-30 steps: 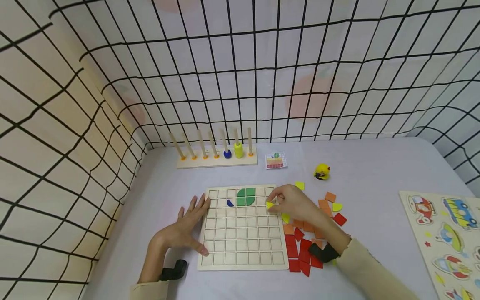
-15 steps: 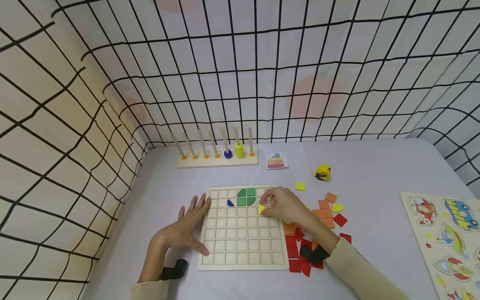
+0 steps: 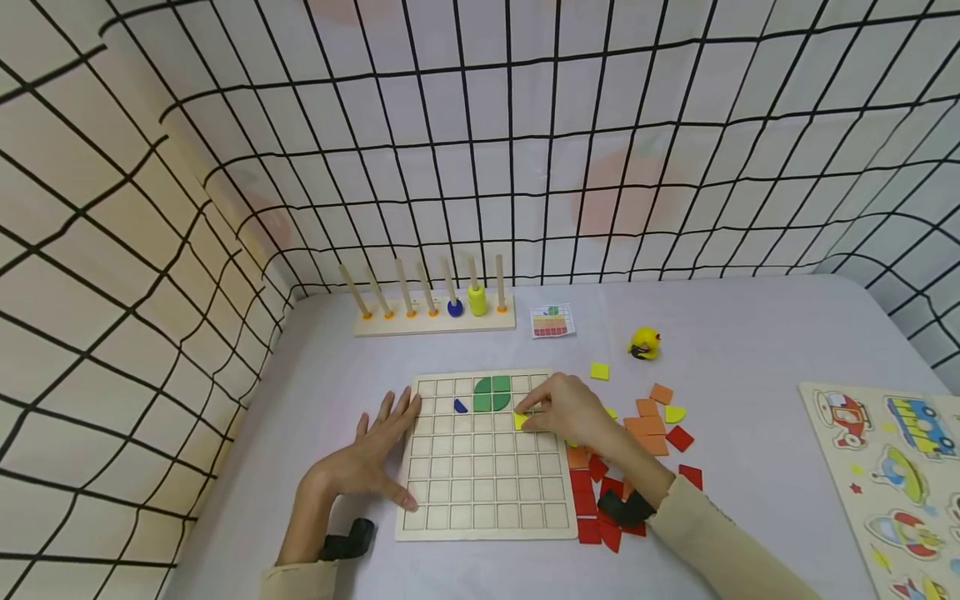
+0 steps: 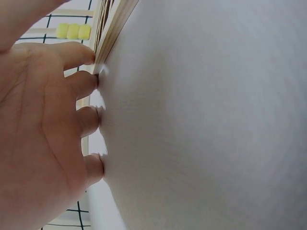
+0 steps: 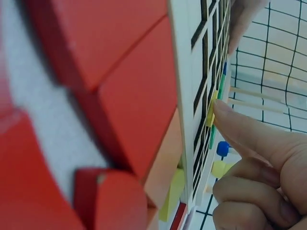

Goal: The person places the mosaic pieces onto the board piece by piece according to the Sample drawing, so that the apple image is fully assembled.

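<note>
A pale wooden grid board (image 3: pixel 480 492) lies flat in the head view. Along its left edge, my left hand (image 3: pixel 367 458) is spread out, fingertips and thumb touching the rim. My right hand (image 3: pixel 573 412) holds a yellow tile (image 3: pixel 519 422) between thumb and index finger, over a cell just below and right of the green tiles (image 3: pixel 492 394). In the right wrist view the thumb tip is on that yellow tile (image 5: pixel 211 110), which sits at the grid surface; the index fingertip is hidden there. One small blue tile (image 3: pixel 460 407) lies left of the green ones.
Loose red tiles (image 3: pixel 588 504), orange tiles (image 3: pixel 647 427) and yellow tiles (image 3: pixel 599 371) lie right of the board. Behind stand a peg rack (image 3: pixel 435 323), a printed pattern card (image 3: pixel 552 321) and a yellow duck (image 3: pixel 644 342). A picture puzzle (image 3: pixel 885 483) lies far right; black netting (image 3: pixel 510 167) surrounds the table.
My right hand has carried the yellow tile left and slightly down from near the board's right edge to a cell beside the green tiles. The left hand has stayed put.
</note>
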The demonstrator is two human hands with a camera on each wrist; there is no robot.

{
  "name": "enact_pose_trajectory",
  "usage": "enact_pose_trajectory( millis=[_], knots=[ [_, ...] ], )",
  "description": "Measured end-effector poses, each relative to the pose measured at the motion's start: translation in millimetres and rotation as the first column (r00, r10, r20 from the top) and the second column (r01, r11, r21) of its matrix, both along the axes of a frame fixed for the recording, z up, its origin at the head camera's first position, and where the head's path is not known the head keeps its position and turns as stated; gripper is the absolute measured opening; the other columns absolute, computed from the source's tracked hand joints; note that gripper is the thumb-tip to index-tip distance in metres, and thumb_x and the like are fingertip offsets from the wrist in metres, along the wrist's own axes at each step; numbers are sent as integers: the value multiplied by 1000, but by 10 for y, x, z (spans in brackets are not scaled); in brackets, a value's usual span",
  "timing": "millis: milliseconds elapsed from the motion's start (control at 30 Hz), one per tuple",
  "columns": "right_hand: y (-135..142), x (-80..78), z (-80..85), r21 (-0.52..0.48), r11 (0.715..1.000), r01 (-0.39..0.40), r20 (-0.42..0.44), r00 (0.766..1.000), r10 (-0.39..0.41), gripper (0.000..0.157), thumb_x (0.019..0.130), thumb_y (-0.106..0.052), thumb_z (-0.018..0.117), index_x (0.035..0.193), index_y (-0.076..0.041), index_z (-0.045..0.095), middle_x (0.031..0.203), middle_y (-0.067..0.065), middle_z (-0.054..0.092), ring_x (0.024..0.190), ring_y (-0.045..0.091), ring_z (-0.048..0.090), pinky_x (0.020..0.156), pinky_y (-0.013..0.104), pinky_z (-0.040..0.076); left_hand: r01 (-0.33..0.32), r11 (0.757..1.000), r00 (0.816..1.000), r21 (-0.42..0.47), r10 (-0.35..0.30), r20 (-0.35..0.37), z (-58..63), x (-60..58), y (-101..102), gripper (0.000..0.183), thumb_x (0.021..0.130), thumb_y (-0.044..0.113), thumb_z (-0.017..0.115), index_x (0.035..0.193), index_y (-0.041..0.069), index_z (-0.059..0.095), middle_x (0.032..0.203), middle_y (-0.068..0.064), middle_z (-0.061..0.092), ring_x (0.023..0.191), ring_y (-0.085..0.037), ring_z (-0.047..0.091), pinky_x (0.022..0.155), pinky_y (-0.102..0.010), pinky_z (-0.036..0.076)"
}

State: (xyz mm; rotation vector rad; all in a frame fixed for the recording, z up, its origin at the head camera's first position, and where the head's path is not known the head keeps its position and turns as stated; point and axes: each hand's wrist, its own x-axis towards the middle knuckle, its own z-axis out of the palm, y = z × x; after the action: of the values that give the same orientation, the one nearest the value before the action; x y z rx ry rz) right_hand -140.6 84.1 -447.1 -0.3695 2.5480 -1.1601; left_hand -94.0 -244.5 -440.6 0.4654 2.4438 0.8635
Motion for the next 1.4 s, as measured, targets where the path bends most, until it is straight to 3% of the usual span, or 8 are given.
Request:
enact_pose_trajectory(
  millis=[233,467,700,867,1000,1167,1400],
  knots=[
    [180,-10,41,-46,999,5,60,998,-2,22,90,-12,79,111,-13,82,60,-2,35,51,15,36,47,20,23,-6,1000,1000,-1,6,0,-13,6,-11,148,58,34,101,166,6,4,173,-20,-13,158,-45,-22,120,-74,-17],
    [616,-65,88,15,995,96,-2,995,-96,26,91,-15,78,116,-7,79,62,-2,35,53,16,34,48,21,23,-21,1000,1000,-10,21,4,-5,21,-19,149,57,33,101,166,7,4,173,-19,-12,158,-44,-22,120,-73,-17],
    [889,-141,41,57,977,207,0,978,-208,38,91,-15,79,126,-2,72,61,-1,38,54,17,37,48,23,26,-24,1000,1000,-20,24,-9,-2,25,-21,149,56,34,101,166,7,5,173,-19,-11,159,-44,-20,121,-74,-16],
    [935,-197,-10,97,961,257,-2,966,-258,46,90,-17,78,131,1,67,60,0,41,52,17,39,49,23,29,-9,1000,1000,-10,9,-5,-14,25,-22,148,58,34,100,166,6,4,173,-20,-12,158,-45,-21,120,-74,-17],
    [923,-230,-31,130,952,278,-14,960,-279,42,90,-17,77,126,2,68,59,0,43,50,17,40,48,23,31,-4,1000,1000,-3,4,-7,-21,18,-19,148,58,34,100,166,6,4,173,-20,-13,158,-45,-22,120,-74,-17],
    [881,-239,-15,173,944,280,11,958,-286,33,89,-16,77,116,1,70,61,2,46,53,18,43,51,25,33,-1,1000,1000,-6,0,-12,-26,8,-13,148,58,35,100,166,6,3,173,-20,-13,158,-45,-21,120,-74,-17],
    [826,-189,35,193,948,252,36,964,-263,36,92,-18,76,119,3,67,65,4,46,57,18,44,54,26,36,2,1000,1000,-11,-2,-12,-18,7,-10,149,58,34,100,166,6,2,172,-19,-14,158,-44,-22,120,-74,-16]
  ],
)
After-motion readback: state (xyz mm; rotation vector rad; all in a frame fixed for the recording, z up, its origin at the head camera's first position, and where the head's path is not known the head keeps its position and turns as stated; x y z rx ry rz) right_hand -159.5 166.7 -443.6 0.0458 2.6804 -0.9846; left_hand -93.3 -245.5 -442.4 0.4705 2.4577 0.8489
